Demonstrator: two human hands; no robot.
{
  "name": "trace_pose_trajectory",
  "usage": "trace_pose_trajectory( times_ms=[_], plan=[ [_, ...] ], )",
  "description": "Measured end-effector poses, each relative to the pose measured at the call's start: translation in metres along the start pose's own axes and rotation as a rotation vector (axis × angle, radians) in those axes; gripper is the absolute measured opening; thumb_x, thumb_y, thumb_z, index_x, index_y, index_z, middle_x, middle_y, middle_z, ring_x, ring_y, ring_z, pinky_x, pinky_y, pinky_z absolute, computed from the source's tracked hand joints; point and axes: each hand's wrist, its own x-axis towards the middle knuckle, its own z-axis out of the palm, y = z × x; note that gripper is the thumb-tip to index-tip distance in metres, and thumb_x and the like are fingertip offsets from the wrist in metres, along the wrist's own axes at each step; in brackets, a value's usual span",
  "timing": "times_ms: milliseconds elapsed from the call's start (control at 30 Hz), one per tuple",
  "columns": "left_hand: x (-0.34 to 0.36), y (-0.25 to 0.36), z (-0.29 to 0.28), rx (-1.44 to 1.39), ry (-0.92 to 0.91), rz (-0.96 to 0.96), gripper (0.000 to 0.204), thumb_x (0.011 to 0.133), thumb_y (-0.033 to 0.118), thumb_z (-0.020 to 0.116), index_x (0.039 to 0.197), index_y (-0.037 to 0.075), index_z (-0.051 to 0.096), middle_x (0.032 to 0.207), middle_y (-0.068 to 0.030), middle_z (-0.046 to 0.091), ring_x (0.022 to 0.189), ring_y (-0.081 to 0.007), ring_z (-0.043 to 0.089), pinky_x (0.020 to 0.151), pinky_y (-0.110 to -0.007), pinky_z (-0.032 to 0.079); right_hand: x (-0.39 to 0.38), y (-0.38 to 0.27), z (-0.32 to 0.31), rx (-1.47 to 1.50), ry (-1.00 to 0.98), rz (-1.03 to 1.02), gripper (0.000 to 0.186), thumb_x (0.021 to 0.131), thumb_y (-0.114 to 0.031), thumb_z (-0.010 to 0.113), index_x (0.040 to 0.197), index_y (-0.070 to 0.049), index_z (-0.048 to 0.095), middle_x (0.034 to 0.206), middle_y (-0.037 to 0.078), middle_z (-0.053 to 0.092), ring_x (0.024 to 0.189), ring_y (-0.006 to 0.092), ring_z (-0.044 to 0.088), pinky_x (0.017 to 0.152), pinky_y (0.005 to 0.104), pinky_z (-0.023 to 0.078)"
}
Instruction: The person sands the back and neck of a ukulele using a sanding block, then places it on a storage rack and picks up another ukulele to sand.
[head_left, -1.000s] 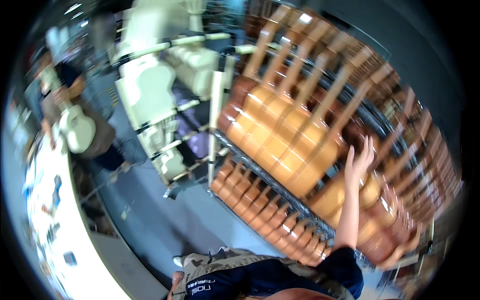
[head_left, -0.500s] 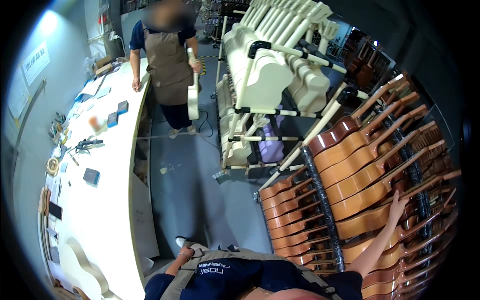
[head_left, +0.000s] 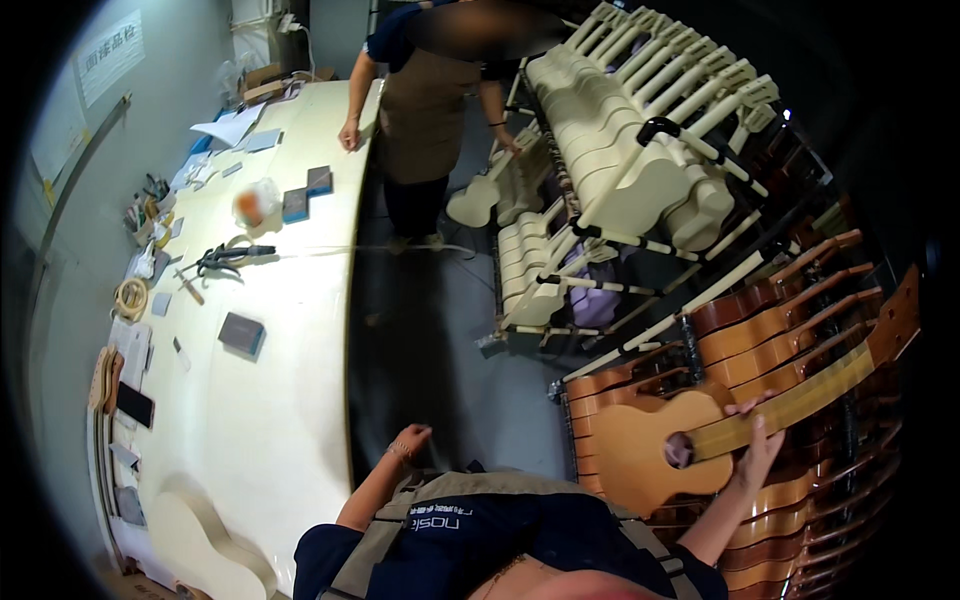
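Two rows of guitars and one workbench take up most of the view; clock positions are read from its centre.

1. Workbench: long, pale-topped, at 9 o'clock.
2. Row of pale guitars: at 1 o'clock, bodies close together, necks pointing up and away.
3. Row of glossy brown guitars: at 4 o'clock, in a rack with a pale tubular rail.
4. Co-worker: at 12 o'clock, in a brown apron. One hand of this person is at the bench edge; the other is just above a small pale guitar.
5. Acoustic guitar: at 4 o'clock, in front of the brown row, soundhole facing up, headstock toward 3 o'clock. Status, by judgement: this guitar is out of the row and in hand. It is not yet set down on any surface. Whether it touches the rack cannot be told.
6. Pale guitar body: at 8 o'clock, lying on the bench.
7. Right hand: wraps the guitar neck near the body, fingers showing on the far side; it is the only visible hold on the instrument.
8. Left hand: at 7 o'clock, apart from the guitar, fingers curled. Whether it contains anything cannot be told.
9. Black hand tool and grey-blue block: on the bench at 9 o'clock.
10. Dark phone: between 8 and 9 o'clock.
11. Tape roll: at 9 o'clock, near the wall.
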Motion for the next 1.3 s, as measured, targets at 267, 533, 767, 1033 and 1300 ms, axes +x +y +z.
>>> trace_pose_trajectory(
  times_ms=[267, 533, 767, 1033, 1300],
  plan=[
    [-0.11, 0.194, -0.118, -1.024, 0.069, -0.05, 0.06, 0.09, 0.058, 0.044, 0.131, 0.014, 0.045, 0.124, -0.0066, 0.054, 0.105, -0.0168, 0.054, 0.083, -0.034, 0.044, 0.021, 0.079, 0.221, 0.788, -0.503, -0.044, 0.025, 0.086, -0.027, 0.063, 0.083, -0.012, 0.043, 0.059, -0.001, 0.05, 0.051, 0.0116, 0.048, 0.056, 0.0245, 0.034],
    [-0.247, 0.12, -0.181, -1.671, 0.24, 0.214, 0.049, 0.096, 0.037, 0.045, 0.13, 0.001, 0.044, 0.125, -0.0141, 0.054, 0.113, -0.0242, 0.055, 0.093, -0.037, 0.047, 0.002, 0.086, 0.416, 1.636, -1.258, -0.01, 0.03, 0.08, -0.03, 0.071, 0.089, -0.015, 0.046, 0.073, -0.002, 0.059, 0.068, 0.0101, 0.058, 0.069, 0.0242, 0.039],
    [-0.338, 0.08, -0.137, -1.579, 1.179, 0.29, 0.053, 0.094, 0.032, 0.049, 0.135, 0.002, 0.037, 0.132, -0.015, 0.048, 0.118, -0.028, 0.05, 0.098, -0.042, 0.044, -0.064, 0.172, 0.511, 0.536, -1.403, 0.56, 0.033, 0.089, -0.025, 0.058, 0.112, -0.004, 0.05, 0.1, 0.008, 0.059, 0.091, 0.0172, 0.059, 0.08, 0.0307, 0.048],
    [-0.323, 0.095, -0.106, -1.399, 1.658, 0.019, 0.048, 0.091, 0.021, 0.057, 0.132, 0.002, 0.04, 0.126, -0.0112, 0.051, 0.113, -0.0248, 0.052, 0.094, -0.039, 0.045, -0.13, 0.261, 0.566, -0.067, -2.086, 1.21, 0.052, 0.092, -0.05, 0.047, 0.091, 0.0, 0.06, 0.077, 0.01, 0.064, 0.065, 0.014, 0.063, 0.056, 0.0239, 0.05],
    [-0.322, 0.084, -0.088, -0.026, 1.605, -1.34, 0.064, 0.077, 0.044, 0.07, 0.13, 0.016, 0.049, 0.134, -0.0172, 0.041, 0.125, -0.0327, 0.035, 0.098, -0.049, 0.035, -0.155, 0.237, 0.642, 0.134, -1.63, -0.216, 0.043, 0.08, -0.04, 0.065, 0.111, -0.011, 0.058, 0.115, 0.018, 0.051, 0.108, 0.0337, 0.047, 0.088, 0.0397, 0.041]
  ],
)
